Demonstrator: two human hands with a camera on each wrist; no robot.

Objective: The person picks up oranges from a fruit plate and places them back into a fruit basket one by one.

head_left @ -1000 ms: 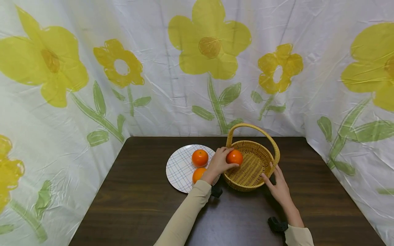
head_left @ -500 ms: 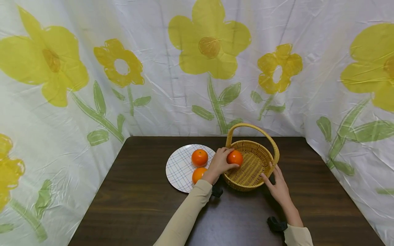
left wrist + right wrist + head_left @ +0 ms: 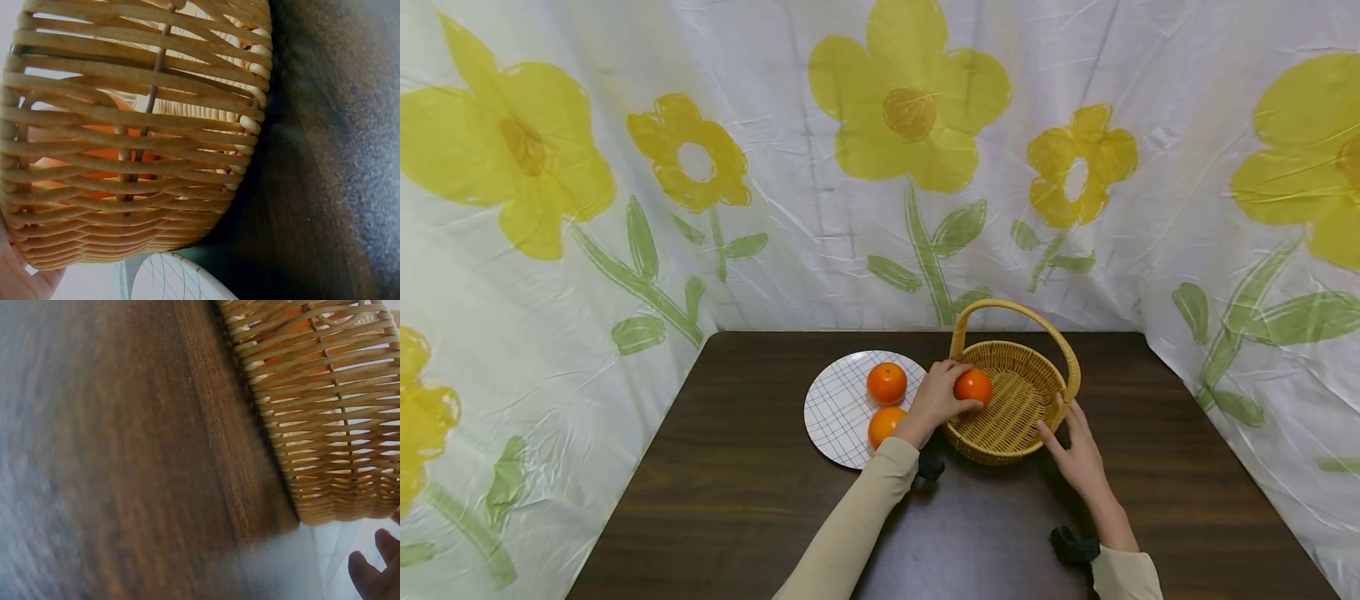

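Left hand (image 3: pixel 934 393) curled round an orange (image 3: pixel 974 388) inside the wicker basket (image 3: pixel 988 457); right hand (image 3: pixel 1078 458) loosely spread, touching its side.

From my end, the right hand — thumb and fingertips near the foot of the handle (image 3: pixel 1074 375) — seems set there to steady the weave, while the left reaches over the rim, probably for control; I can't tell whether the fruit touches bottom. It looks round, smooth and glossy, deep reddish — redder than the two oranges (image 3: pixel 887 383) on the checked plate (image 3: pixel 835 417), left of that grip.
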